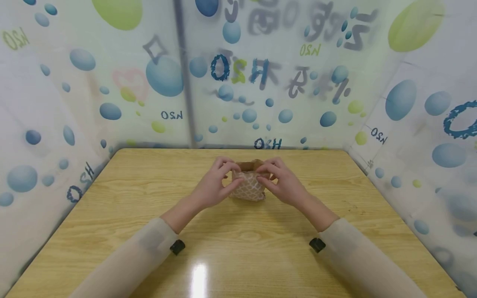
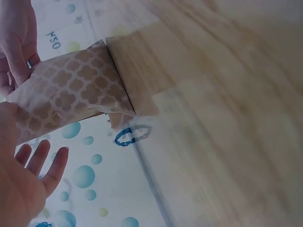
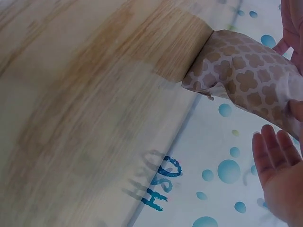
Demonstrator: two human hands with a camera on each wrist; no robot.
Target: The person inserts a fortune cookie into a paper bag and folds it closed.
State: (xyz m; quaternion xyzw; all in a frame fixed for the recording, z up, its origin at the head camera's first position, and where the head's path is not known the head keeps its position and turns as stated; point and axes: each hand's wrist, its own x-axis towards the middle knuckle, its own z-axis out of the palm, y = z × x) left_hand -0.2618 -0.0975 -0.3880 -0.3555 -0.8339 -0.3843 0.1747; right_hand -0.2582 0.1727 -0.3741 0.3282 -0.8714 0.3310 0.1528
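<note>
A small brown paper bag (image 1: 249, 188) with a white lattice pattern stands on the wooden table, its mouth parted at the top and its brown inside showing. On the left of the mouth, my left hand (image 1: 218, 182) pinches the rim between thumb and index finger. The right hand (image 1: 285, 184) pinches the opposite side of the rim in the same way. In the left wrist view the patterned paper bag (image 2: 78, 87) reaches down to the tabletop, its lower part creased. The other fingers of both hands are spread away from the paper. The bag's bottom inside is hidden.
The wooden table (image 1: 246, 248) fills the lower view, with a bright light reflection near its front. Printed sheets with blue and green dots (image 1: 231, 111) hang behind the table and along both sides. Dark straps (image 1: 177, 247) sit at the sleeve cuffs.
</note>
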